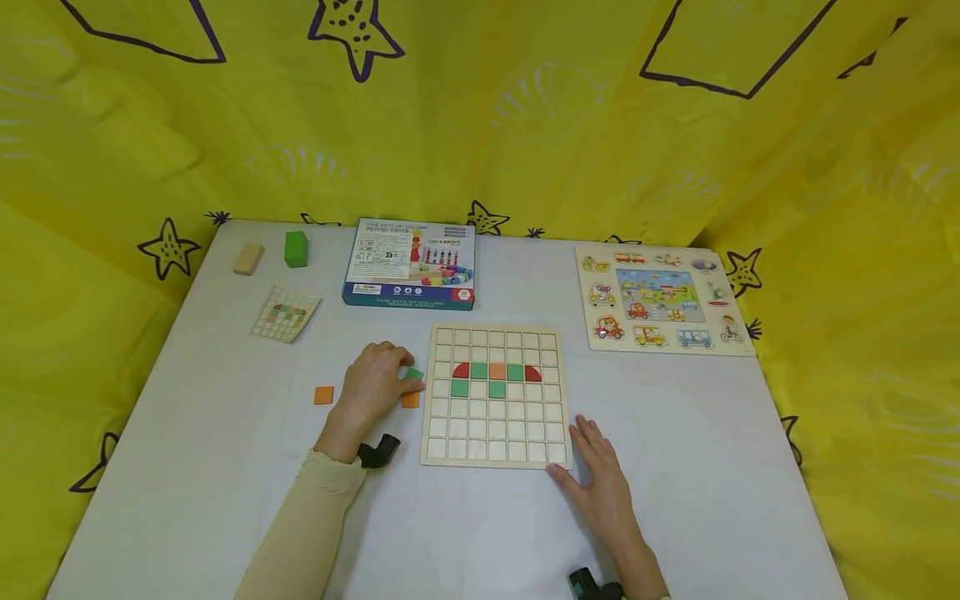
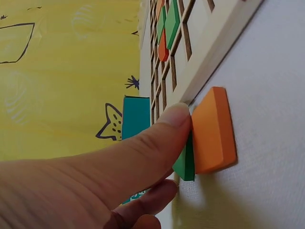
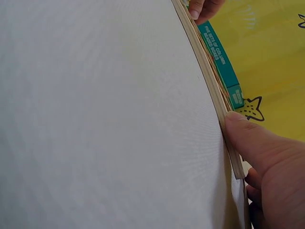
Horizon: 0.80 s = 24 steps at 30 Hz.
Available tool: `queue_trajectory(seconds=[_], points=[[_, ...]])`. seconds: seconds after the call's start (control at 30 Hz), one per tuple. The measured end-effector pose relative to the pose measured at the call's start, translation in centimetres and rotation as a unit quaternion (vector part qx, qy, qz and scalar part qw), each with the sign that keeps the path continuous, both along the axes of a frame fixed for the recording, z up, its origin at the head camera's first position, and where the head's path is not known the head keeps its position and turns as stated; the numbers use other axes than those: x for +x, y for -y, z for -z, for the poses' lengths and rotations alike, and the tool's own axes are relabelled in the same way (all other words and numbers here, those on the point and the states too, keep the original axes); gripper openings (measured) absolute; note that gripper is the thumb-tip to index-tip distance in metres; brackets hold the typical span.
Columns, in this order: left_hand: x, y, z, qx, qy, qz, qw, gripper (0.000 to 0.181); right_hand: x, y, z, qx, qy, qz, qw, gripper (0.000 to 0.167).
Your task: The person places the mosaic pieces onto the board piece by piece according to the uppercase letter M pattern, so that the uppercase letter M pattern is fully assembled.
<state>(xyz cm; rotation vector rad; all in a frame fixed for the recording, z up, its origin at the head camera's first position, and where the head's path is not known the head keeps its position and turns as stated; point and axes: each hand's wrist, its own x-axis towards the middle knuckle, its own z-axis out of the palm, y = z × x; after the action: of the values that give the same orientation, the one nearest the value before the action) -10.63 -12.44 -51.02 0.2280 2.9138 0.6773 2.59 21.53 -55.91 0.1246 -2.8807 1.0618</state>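
Note:
My left hand [image 1: 371, 382] pinches a green square tile [image 1: 414, 374] between thumb and fingers, just left of the wooden grid board [image 1: 480, 429]. An orange square tile [image 2: 209, 136] lies right beside the green one on the cloth; another orange tile [image 1: 323, 395] is farther left. Two red quarter-round tiles, one orange square [image 1: 497, 372] and several green squares sit in the board's upper cells. My right hand [image 1: 603, 483] rests at the board's lower right corner, thumb [image 3: 243, 126] on the near edge, fingers extended along the right side.
Behind the board stands a flat toy box [image 1: 408, 267]. A pattern card [image 1: 285, 314], a plain wooden block [image 1: 248, 258] and a green block [image 1: 296, 249] lie at the back left. A picture puzzle board [image 1: 660, 296] is at the back right, before a yellow curtain.

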Motion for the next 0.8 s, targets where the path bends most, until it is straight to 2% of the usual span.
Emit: queue_trajectory(seconds=[0.8], points=[[-0.07,0.13,-0.06,-0.002,0.008,-0.007,0.9999,0.038,-0.02,0.02,0.02,-0.001,-0.004,-0.002,1.0,0.073]])
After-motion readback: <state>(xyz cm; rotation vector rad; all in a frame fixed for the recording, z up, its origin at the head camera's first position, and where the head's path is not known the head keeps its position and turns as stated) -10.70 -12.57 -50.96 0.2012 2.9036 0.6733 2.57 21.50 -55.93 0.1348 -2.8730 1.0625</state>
